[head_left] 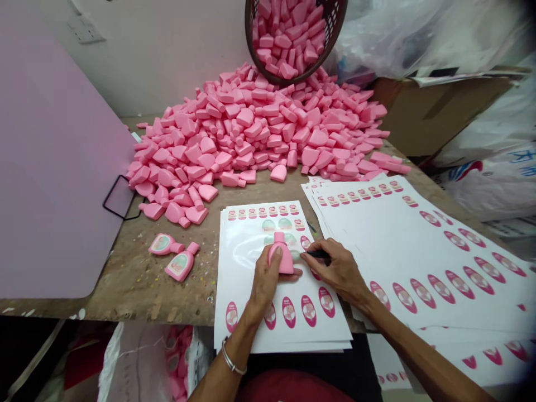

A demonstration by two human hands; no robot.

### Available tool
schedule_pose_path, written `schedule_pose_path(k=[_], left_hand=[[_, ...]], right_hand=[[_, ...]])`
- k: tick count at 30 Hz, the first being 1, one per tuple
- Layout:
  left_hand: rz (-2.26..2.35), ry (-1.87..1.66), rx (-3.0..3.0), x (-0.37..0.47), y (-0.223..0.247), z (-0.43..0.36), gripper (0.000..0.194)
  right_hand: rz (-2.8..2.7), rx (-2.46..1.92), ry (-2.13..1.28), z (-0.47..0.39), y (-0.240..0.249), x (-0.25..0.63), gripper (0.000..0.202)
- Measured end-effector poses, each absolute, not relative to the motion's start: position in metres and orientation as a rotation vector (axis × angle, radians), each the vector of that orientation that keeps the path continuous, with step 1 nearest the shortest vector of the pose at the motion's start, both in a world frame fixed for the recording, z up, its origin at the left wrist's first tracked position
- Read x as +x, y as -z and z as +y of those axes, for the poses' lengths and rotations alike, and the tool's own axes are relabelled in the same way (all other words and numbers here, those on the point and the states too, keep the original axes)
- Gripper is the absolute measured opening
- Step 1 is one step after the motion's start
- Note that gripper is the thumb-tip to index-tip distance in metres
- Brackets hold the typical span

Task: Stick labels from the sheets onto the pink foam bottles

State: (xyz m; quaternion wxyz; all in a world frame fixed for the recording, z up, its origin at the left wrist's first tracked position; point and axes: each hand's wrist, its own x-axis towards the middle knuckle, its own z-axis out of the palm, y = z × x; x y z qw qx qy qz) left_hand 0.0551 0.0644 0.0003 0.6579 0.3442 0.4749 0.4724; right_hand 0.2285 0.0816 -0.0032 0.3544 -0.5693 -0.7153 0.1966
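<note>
My left hand (266,276) is closed around a small pink bottle (285,259), held upright over a stack of sticker sheets (247,268). No label shows on the side of the bottle facing me. Just right of it, my right hand (337,268) pinches a thin black tool (318,254), its tip near a pale green oval sticker (295,255). Pink oval stickers and small heart stickers line the sheet's edges. Left of the sheets lie two pink bottles with green labels, one (181,265) nearer me and one (164,244) behind it.
A large heap of pink bottles (251,128) covers the table's back, below a tipped brown basket (259,70) holding more. Other sticker sheets (368,229) lie at right. A pink board (54,167) stands at left. A cardboard box (439,111) sits back right.
</note>
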Motion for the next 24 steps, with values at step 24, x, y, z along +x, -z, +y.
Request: schedule_pose_path(k=[24], left_hand=[[0.874, -1.268, 0.518, 0.026, -0.030, 0.053, 0.055]], right_hand=[[-1.624, -1.410, -1.041, 0.081, -0.042, 0.168, 0.030]])
